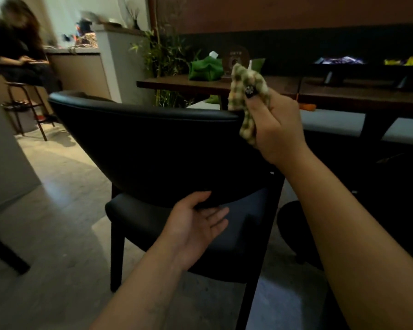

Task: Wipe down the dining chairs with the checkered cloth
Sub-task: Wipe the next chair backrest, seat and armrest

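A black dining chair (153, 144) with a curved padded back stood in the middle, its back turned to the camera. Beyond the chair ran a dark wooden table (267, 85), and a green tissue holder (204, 69) sat on the table's near-left part. At the chair back's lower edge, the left hand (196, 225) lay palm up with fingers spread and relaxed, the thumb touching that edge. At the right end of the chair's top rail, the right hand (275, 126) gripped the bunched checkered cloth (244, 95) in curled fingers, a fold hanging beside the rail.
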Tool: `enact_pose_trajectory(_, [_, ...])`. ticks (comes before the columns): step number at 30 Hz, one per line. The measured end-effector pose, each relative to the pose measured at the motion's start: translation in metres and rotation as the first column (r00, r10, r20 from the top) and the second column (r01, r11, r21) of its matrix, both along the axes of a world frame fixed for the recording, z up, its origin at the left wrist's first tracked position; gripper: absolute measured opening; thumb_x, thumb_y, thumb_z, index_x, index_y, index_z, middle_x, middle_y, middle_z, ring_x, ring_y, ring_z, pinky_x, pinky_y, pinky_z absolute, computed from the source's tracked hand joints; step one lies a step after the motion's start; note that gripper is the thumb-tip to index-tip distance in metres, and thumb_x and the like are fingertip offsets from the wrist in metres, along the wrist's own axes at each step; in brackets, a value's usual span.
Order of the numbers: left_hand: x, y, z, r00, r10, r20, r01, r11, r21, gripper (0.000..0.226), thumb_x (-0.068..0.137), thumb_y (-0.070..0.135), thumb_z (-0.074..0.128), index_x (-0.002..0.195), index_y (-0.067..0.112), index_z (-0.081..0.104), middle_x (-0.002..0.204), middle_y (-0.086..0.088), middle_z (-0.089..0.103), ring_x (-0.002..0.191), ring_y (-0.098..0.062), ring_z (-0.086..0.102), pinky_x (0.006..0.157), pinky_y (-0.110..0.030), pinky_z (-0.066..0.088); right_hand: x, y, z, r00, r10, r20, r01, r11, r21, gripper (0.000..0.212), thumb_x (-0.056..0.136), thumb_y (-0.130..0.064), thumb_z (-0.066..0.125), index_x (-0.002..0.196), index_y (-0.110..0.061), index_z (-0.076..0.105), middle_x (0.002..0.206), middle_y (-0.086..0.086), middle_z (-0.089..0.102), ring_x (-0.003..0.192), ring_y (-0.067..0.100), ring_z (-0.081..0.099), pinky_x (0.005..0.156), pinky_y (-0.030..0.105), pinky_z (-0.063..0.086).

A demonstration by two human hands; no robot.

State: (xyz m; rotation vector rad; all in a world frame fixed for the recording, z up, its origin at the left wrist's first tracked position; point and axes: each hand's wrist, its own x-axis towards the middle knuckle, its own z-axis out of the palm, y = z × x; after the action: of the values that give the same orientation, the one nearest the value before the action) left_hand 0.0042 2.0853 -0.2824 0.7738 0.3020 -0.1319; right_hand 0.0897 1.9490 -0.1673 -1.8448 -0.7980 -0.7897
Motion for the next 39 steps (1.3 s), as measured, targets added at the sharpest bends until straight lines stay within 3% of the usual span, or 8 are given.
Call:
enact_pose_trajectory(8, [-0.012,0.031,0.014,0.97,0.241,-0.004,-0.236,0.953,0.19,0.017,0.084,0.002,0.055,0.087,0.016,0.063,0.08,-0.002,0.066,0.08,-0.021,0.061,0.077,-0.033,0.048,-0.019,0.011,0.008,0.983,-0.182,-0.019,0.18,0.981,-0.071,0.03,0.093,-0.032,0.037,0.065,-0.03,0.049,0.058,-0.011,0.051,0.055,0.004,0.048,0.053,0.031,0.034])
enact_pose_trajectory(12, [-0.02,0.087,0.026,0.942,0.323,0.086,-0.334,0.899,0.282,0.032,0.079,-0.004,0.054,0.105,0.012,0.061,0.1,-0.01,0.066,0.094,-0.028,0.062,0.077,-0.037,0.049,-0.046,0.045,0.011,0.953,-0.286,0.098,0.299,0.942,-0.152,0.029,0.096,-0.034,0.035,0.071,-0.03,0.049,0.058,-0.009,0.052,0.054,0.008,0.052,0.051,0.03,0.039])
enact_pose_trajectory(17, [-0.005,0.164,0.041,0.897,0.281,0.341,-0.426,0.753,0.502,0.099,0.056,0.009,0.057,0.15,0.023,0.03,0.137,-0.004,0.053,0.121,-0.028,0.051,0.104,-0.051,0.043,-0.08,0.123,0.016,0.837,-0.472,0.278,0.536,0.808,-0.244,0.034,0.095,-0.035,0.035,0.073,-0.017,0.054,0.057,-0.005,0.047,0.048,0.012,0.04,0.047,0.032,0.034])
enact_pose_trajectory(21, [0.01,0.218,0.043,0.762,0.115,0.638,-0.559,0.615,0.556,0.1,0.066,0.017,0.059,0.154,0.035,0.015,0.159,0.007,0.026,0.146,-0.017,0.026,0.116,-0.049,0.031,-0.095,0.175,0.022,0.754,-0.589,0.291,0.656,0.701,-0.28,0.035,0.094,-0.036,0.032,0.071,-0.018,0.052,0.053,-0.008,0.041,0.046,0.007,0.034,0.046,0.024,0.025])
enact_pose_trajectory(27, [0.068,0.303,0.055,0.543,0.026,0.839,-0.635,0.667,0.39,0.055,0.089,0.023,0.045,0.143,0.026,0.04,0.147,0.01,0.043,0.136,0.002,0.037,0.113,-0.022,0.033,-0.101,0.252,0.029,0.627,-0.713,0.314,0.768,0.496,-0.406,0.035,0.092,-0.038,0.03,0.07,-0.018,0.05,0.053,-0.006,0.038,0.044,0.011,0.032,0.047,0.027,0.023])
enact_pose_trajectory(29, [0.098,0.323,0.066,0.569,0.026,0.822,-0.625,0.663,0.411,0.045,0.09,0.029,0.039,0.135,0.032,0.045,0.138,0.017,0.048,0.13,0.005,0.041,0.109,-0.017,0.034,-0.098,0.278,0.032,0.583,-0.74,0.335,0.798,0.443,-0.409,0.031,0.092,-0.037,0.034,0.069,-0.019,0.046,0.054,-0.006,0.038,0.043,0.011,0.029,0.046,0.025,0.02])
enact_pose_trajectory(33, [0.157,0.347,0.083,0.718,-0.088,0.691,-0.402,0.757,0.515,0.038,0.099,0.038,0.03,0.123,0.027,0.057,0.139,-0.006,0.052,0.13,-0.021,0.046,0.112,-0.044,0.036,-0.082,0.33,0.034,0.527,-0.743,0.413,0.816,0.307,-0.489,0.022,0.093,-0.03,0.044,0.073,-0.024,0.037,0.061,-0.004,0.035,0.047,0.013,0.027,0.047,0.026,0.013])
enact_pose_trajectory(39, [0.191,0.37,0.094,0.791,-0.202,0.578,-0.095,0.892,0.441,0.069,0.104,0.049,0.011,0.09,0.007,0.064,0.068,-0.001,0.072,0.065,-0.01,0.069,0.052,-0.015,0.051,-0.036,0.398,0.04,0.596,-0.702,0.39,0.735,0.282,-0.616,0.023,0.096,-0.022,0.035,0.095,-0.014,0.057,0.079,0.004,0.053,0.057,0.017,0.031,0.055,0.033,0.022])
